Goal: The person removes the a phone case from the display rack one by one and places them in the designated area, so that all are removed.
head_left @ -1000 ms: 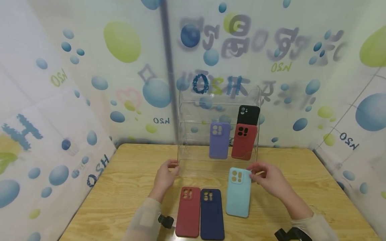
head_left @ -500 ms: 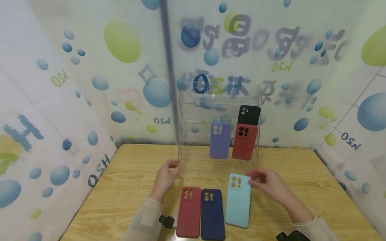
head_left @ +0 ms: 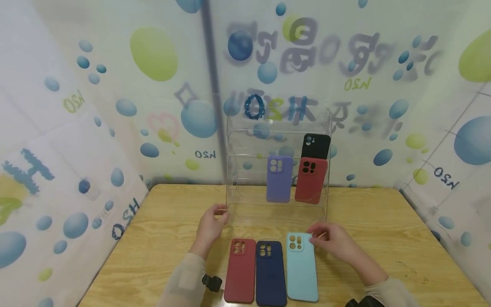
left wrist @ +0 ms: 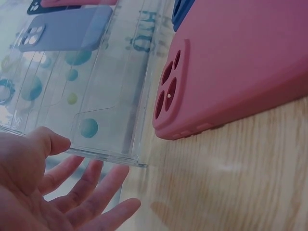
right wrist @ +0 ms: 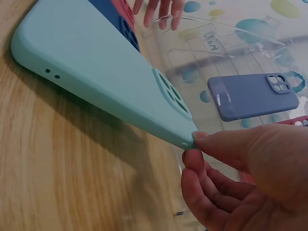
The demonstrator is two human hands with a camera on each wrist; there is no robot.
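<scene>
My right hand [head_left: 334, 242] pinches the top right corner of a light blue phone case [head_left: 302, 270] between thumb and fingertips. In the right wrist view a shadow lies beneath the case's edge on the wood. Directly left of it lie a navy phone case [head_left: 270, 273] and a dark red phone case [head_left: 240, 273], side by side with camera cutouts at the far end. My left hand [head_left: 211, 224] rests at the left side edge of a clear acrylic display rack [head_left: 249, 205]. In the left wrist view its thumb overlaps the panel, with fairly straight fingers close to the edge.
A purple phone case [head_left: 278, 181] and a red phone case [head_left: 310, 181] stand upright in the rack's lower tier. Behind the red one, a black phone case [head_left: 316, 146] stands one tier higher. The wooden table [head_left: 172, 209] meets patterned walls on three sides.
My right hand has brought the light blue case toward me and slightly left, so it now lines up beside the navy case. My left hand stays at the rack.
</scene>
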